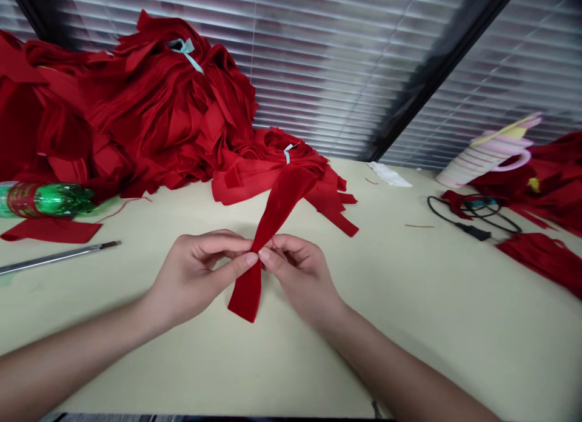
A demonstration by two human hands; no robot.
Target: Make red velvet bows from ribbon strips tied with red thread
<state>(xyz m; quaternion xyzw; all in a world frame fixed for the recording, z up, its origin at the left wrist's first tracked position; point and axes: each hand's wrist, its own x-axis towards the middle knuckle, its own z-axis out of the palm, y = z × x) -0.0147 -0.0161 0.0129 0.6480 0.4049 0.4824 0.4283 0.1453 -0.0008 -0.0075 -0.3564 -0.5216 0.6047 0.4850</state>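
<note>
The left hand and the right hand pinch a red velvet strip in the middle of the frame. On each hand, the thumb and fingers are clamped on the strip, and the two thumbs almost touch. The strip is long, flat and soft, with a fuzzy look. It is bunched up where the fingers hold it. One end goes up and away from the hands, and the other end hangs down with a square cut edge.

The hands are above a smooth cream table, with lots of open room around them, most of all at the lower right. Just past the strip is a low pile of red strips with a light blue tie. To the upper left is a big, soft heap of red strips with a light blue tie of its own. At the left edge, a green plastic bottle lies on its side, and a long metal knife lies below it. To the right are a black cord, a pale striped cone and more red cloth. Window blinds fill the top of the frame.
</note>
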